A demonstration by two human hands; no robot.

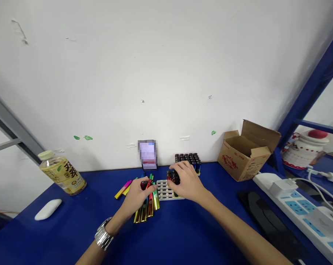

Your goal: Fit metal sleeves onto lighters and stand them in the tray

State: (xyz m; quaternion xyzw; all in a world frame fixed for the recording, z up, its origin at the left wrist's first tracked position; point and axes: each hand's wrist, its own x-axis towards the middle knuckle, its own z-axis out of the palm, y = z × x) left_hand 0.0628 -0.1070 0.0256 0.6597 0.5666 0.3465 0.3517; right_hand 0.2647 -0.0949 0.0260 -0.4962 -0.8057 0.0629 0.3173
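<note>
My left hand (136, 194) is closed, thumb and fingers curled around a shiny red tube (149, 183) with a dark end beside it. Under and around that hand lies a loose pile of glossy metallic tubes (151, 207) in gold, red, green and blue. A white tray (163, 192) with rows of holes sits just to its right. My right hand (186, 181) curves over the tray's right part, its fingers around upright black-topped tubes (173, 176). The palm hides some of them, so the exact contact is unclear.
Behind my right hand, another block of black-topped tubes (192, 159) stands near the wall. A phone (149, 155) leans there. An open cardboard box (235, 162), dark phone-like slab (265, 217) and power strip (301, 211) are right; a bottle (64, 175) and white mouse (47, 209) left.
</note>
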